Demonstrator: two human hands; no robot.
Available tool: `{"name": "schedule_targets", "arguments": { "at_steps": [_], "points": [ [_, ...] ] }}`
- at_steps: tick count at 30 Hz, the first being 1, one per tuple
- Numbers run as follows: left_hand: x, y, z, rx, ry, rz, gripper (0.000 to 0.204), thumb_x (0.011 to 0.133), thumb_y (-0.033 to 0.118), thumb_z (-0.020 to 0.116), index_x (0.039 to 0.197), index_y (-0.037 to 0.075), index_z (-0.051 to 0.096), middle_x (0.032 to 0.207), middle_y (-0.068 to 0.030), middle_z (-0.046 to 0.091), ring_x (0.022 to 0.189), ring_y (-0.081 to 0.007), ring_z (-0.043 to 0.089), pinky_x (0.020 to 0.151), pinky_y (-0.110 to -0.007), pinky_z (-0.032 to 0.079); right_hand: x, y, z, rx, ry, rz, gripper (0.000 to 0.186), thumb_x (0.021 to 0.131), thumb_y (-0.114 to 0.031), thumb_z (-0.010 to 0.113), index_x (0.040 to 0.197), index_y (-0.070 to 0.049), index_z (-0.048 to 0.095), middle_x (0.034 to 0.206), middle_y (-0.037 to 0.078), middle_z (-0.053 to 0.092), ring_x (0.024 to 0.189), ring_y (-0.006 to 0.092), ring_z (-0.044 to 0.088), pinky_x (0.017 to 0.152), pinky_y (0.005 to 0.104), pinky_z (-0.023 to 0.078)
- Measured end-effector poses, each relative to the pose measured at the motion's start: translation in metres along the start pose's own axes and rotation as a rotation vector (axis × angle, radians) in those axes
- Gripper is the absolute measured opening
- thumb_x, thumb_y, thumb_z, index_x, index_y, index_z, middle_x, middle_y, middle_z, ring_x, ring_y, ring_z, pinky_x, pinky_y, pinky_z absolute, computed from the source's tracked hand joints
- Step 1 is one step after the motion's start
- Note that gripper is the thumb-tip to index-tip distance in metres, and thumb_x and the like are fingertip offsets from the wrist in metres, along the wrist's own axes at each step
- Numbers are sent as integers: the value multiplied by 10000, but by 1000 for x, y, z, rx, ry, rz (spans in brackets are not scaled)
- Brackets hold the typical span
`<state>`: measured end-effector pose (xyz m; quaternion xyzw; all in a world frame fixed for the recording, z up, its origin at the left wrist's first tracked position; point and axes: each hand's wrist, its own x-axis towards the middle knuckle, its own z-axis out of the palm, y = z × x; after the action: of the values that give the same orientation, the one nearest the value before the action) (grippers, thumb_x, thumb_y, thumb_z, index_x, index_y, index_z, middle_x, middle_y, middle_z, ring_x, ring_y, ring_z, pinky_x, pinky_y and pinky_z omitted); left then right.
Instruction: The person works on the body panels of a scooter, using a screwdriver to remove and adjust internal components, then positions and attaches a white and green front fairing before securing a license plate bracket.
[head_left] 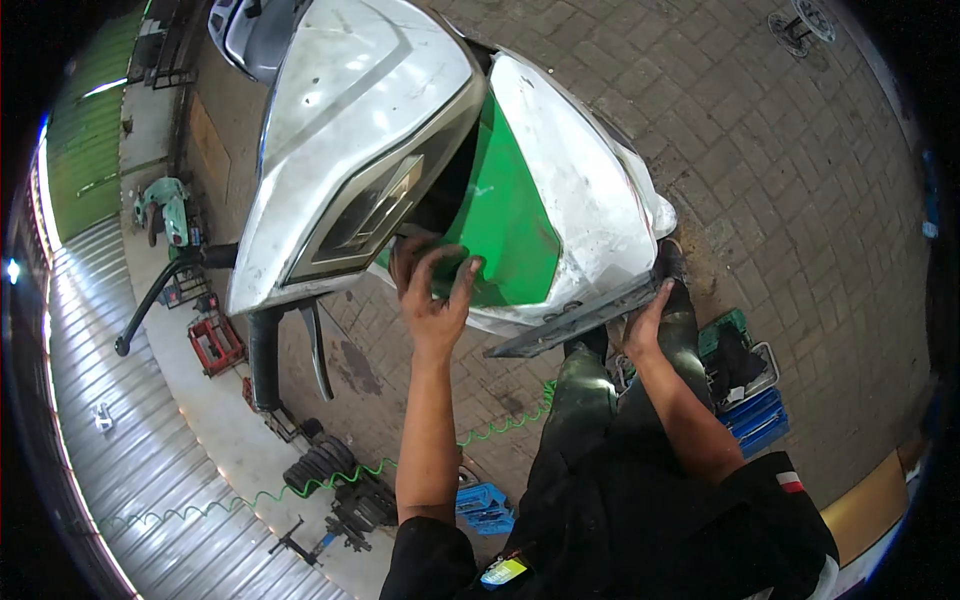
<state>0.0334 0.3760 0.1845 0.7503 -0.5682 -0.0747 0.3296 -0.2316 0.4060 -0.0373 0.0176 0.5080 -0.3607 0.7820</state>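
A white scooter fills the upper middle; its front cover (350, 80) leans to the left, with a dark display window (370, 215) set in it. Beside a dark gap, a green panel (505, 230) lies between this cover and a white side panel (590, 190). My left hand (432, 290) is at the green panel's near left edge, fingers bent and thumb apart, with nothing seen in it; some fingertips are hidden by the gap. Below the white panel, my right hand (645, 325) grips the right end of a long dark grey trim strip (570, 325), thumb on top.
The handlebar grip (265, 360) and brake lever (318, 350) stick out at left. A coiled green hose (380, 468) crosses the brick floor. Blue crates (755, 420), a red toolbox (215, 342) and a tyre (318, 465) stand around. Behind the scooter is another scooter (255, 40).
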Motion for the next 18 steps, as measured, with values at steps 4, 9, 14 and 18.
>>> {"name": "schedule_targets", "arguments": {
  "at_steps": [4,9,14,18],
  "points": [
    [14,-23,13,120,27,66,262,798,144,764,1005,65,624,1086,-139,569,1057,-340,510,917,-459,397,-7,-22,42,-117,51,-19,1002,889,-788,299,1557,-72,87,1605,82,163,1462,252,183,1188,404,148],
    [19,-36,24,191,47,-6,351,848,250,736,1094,56,578,1150,-156,550,1138,-376,442,998,-518,310,11,-6,41,-302,175,-127,1063,873,-755,434,1553,-53,14,1621,127,8,1488,269,33,1189,406,84],
    [16,-46,37,275,78,5,584,861,449,701,1199,15,504,1174,-206,461,1168,-383,405,1006,-539,302,16,-17,54,-466,170,-277,1084,842,-733,530,1548,-38,92,1591,205,89,1476,340,76,1184,446,115],
    [13,-48,43,420,55,-95,844,715,552,796,1280,22,461,1242,-225,432,1211,-412,376,1025,-575,276,21,-26,57,-639,257,-299,1037,840,-709,562,1503,5,208,1541,243,189,1444,371,164,1174,462,154]
  ]
}}
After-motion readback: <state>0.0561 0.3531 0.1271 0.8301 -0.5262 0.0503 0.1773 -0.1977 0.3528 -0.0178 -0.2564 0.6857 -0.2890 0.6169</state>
